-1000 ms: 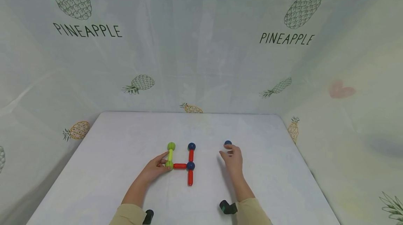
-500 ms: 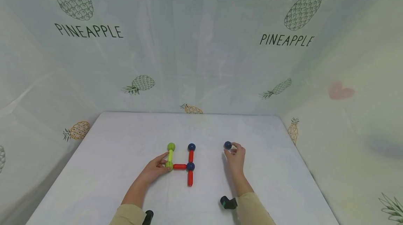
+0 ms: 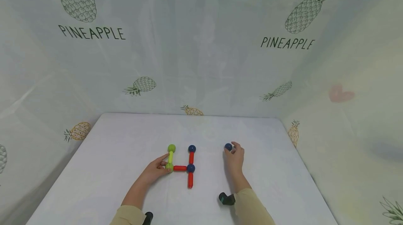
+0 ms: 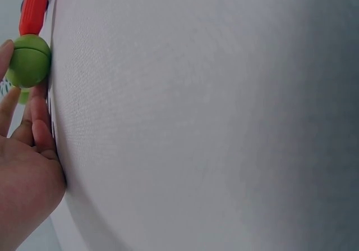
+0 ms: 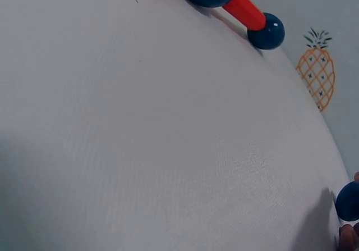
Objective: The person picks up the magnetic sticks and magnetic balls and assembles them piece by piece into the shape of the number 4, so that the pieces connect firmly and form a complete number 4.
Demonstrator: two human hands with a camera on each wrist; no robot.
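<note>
In the head view, a flat shape of magnetic rods and balls lies on the white table point(image 3: 135, 132). My left hand point(image 3: 152, 171) holds its lower green ball point(image 3: 169, 167) between thumb and fingers, with the index finger along the yellow-green rod point(image 3: 170, 157) that leads to the upper green ball point(image 3: 171, 148). A red rod point(image 3: 180, 168) joins the held ball to a blue ball point(image 3: 190, 168). From that ball one red rod point(image 3: 190, 180) points toward me; another runs up to a second blue ball point(image 3: 192, 148). Farther right, my right hand point(image 3: 235, 159) pinches a separate blue ball point(image 3: 228, 146).
A dark wrist-worn device point(image 3: 227, 199) sits by the right sleeve, another point(image 3: 148, 218) by the left. Behind the table hangs a pale curtain point(image 3: 201, 60) printed with pineapples. Bare tabletop lies between the rod shape and the right hand.
My right hand shifted slightly right, then its thumb and fingers came around the separate blue ball. The left hand and the rod shape stayed put, while the head view tilted slightly.
</note>
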